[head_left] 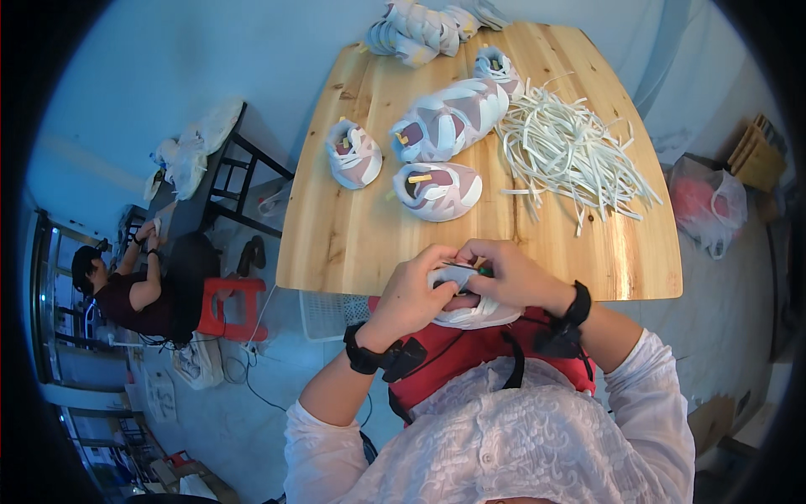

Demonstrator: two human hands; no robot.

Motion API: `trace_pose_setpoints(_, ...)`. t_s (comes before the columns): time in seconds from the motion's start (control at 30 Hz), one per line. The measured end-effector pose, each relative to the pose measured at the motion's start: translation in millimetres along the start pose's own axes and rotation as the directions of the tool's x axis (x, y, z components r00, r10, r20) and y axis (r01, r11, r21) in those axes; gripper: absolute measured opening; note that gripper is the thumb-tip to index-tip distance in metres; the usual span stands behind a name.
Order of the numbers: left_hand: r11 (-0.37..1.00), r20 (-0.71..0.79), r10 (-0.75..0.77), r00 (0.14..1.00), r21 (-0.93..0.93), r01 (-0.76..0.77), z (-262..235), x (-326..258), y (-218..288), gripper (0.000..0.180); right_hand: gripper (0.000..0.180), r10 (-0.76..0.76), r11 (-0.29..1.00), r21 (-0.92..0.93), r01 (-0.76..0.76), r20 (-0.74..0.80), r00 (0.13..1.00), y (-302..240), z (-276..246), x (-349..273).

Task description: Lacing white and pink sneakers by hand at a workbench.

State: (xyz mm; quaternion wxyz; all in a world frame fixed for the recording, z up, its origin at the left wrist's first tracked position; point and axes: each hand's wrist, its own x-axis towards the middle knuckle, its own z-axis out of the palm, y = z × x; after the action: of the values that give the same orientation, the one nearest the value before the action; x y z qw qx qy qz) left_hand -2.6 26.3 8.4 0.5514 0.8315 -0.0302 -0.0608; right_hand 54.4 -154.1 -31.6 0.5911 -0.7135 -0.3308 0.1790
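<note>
Head view: both hands at work low in the middle, on a pale shoe upper [483,317] held just off the near edge of the tabletop [369,239], above red cloth [441,353] over the person's lap. Left hand [410,292] curled around the upper's left side, thumb at the opening; right hand [520,277] closed in on the far rim, fingertips bunched near the left's. A small green bit shows by the right fingers; too small to name. Cannot tell whether a lace end is pinched there. Step in hand, by my reading: close fingerwork at the opening. Next move seems to call for a steady left hold and a fine right pinch. Around: loose pile of white laces [579,155] at right, tangled, so a single strand may drag others; two single uppers [354,155] [437,193] ahead, a nested row [451,120] behind, more bundled at the far edge. Nothing on the tabletop blocks the hands; their own fingers hide most of the opening. Co-worker [126,290] seated well apart, left.
</note>
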Motion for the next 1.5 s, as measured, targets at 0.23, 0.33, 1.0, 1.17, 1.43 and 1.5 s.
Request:
trace_pose_setpoints(0.23, 0.967, -0.071, 0.254, 0.965, 0.012, -0.254, -19, -12, 0, 0.02, 0.037, 0.305, 0.75, 0.518, -0.412, 0.282, 0.91, -9, -21, -16)
trace_pose_setpoints(0.33, 0.853, -0.1, 0.508, 0.855, 0.198, -0.484, -20, -18, -3, 0.019, 0.036, 0.245, 0.512, 0.701, -0.495, 0.434, 0.867, -21, -15, -19)
trace_pose_setpoints(1.0, 0.25, -0.177, -0.135, 0.975, -0.958, -0.139, -25, -22, -44, 0.04, 0.029, 0.305, 0.709, 0.654, -0.262, 0.051, 0.951, -11, 19, -22)
trace_pose_setpoints(1.17, 0.59, -0.396, -0.013, 0.918, -0.745, -0.313, -113, 20, -39, 0.041, 0.022, 0.309, 0.776, 0.577, -0.254, 0.003, 0.951, -24, -10, -36)
trace_pose_setpoints(1.43, 0.502, -0.254, 0.031, 0.967, -0.832, -0.235, -207, 152, -89, 0.035, 0.019, 0.324, 0.789, 0.546, -0.28, 0.017, 0.946, -14, -14, -41)
trace_pose_setpoints(1.5, 0.71, -0.37, -0.231, 0.9, -0.696, -0.104, -191, 170, -98, 0.036, 0.018, 0.302, 0.811, 0.537, -0.232, -0.047, 0.952, -16, -23, -46)
